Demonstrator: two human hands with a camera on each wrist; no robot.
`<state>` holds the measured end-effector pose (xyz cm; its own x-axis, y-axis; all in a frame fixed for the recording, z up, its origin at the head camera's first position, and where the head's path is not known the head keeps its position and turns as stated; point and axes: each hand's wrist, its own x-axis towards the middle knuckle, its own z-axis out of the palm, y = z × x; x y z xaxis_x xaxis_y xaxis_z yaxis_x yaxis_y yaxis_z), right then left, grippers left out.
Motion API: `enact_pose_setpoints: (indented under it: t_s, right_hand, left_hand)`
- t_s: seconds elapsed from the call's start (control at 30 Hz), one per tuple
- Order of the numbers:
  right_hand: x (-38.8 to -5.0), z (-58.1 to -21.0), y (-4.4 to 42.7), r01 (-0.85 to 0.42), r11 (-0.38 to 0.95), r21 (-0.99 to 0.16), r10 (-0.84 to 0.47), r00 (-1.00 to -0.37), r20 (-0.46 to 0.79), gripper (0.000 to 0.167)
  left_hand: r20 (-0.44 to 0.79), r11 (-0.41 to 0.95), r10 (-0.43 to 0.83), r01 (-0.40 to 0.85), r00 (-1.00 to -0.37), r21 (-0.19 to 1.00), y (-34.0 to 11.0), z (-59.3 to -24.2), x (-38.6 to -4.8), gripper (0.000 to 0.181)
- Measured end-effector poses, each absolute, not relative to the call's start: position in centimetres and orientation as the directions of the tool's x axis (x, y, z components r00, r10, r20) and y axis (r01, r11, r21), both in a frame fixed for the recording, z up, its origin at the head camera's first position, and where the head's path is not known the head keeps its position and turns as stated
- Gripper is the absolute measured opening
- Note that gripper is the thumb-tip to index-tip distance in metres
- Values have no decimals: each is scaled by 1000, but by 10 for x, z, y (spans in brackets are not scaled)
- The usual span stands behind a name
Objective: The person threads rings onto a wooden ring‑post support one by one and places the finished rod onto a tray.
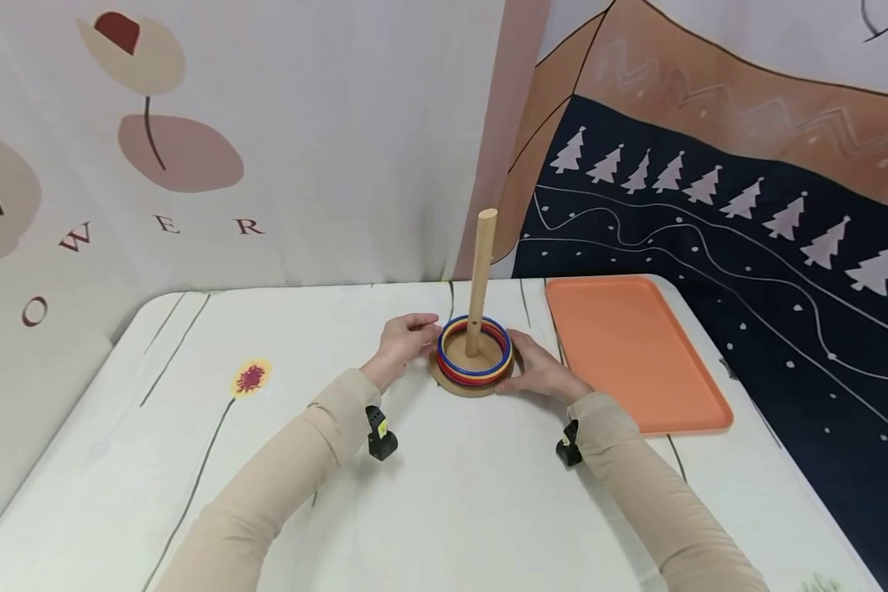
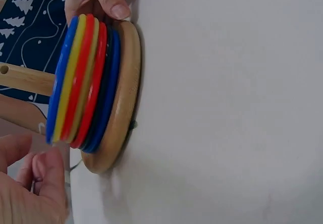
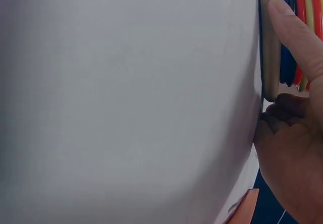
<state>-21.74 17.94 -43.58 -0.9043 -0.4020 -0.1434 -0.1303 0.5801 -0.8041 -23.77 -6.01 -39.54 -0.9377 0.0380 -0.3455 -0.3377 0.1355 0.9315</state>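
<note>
A wooden post (image 1: 482, 263) rises from a round wooden base (image 2: 123, 98) near the middle of the table. Around its foot lies a stack of several coloured rings (image 2: 81, 82), blue on top, with yellow, red and dark ones below. My right hand (image 1: 540, 368) grips the base from the right; in the right wrist view its thumb (image 3: 298, 37) lies on the base's edge. To the left of the rings is my left hand (image 1: 402, 345), its fingers loosely bent and nothing held. A gap shows between it and the rings in the left wrist view.
An orange tray (image 1: 636, 353) lies on the right of the table, beyond my right hand. The white tablecloth (image 1: 488, 493) has flower drawings. Printed curtains (image 1: 340, 164) hang behind the table and along its right side.
</note>
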Motion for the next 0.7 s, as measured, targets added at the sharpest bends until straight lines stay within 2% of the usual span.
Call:
enact_pose_setpoints:
  t_s: [0.2, 0.33, 0.7]
  right_hand:
    - [-211, -429, 187, -106, 660, -744, -350, -920, -179, 98]
    - [-208, -424, 198, -62, 649, -758, -315, -929, -194, 93]
    - [-204, -404, 230, -90, 551, -830, -238, -970, -53, 78]
  left_hand:
    - [-218, 84, 45, -213, -975, 973, -57, -384, -237, 38]
    - [-125, 48, 92, -121, -988, 992, -51, -377, -236, 41]
    - [-37, -40, 169, -45, -985, 998, -31, -371, -232, 46]
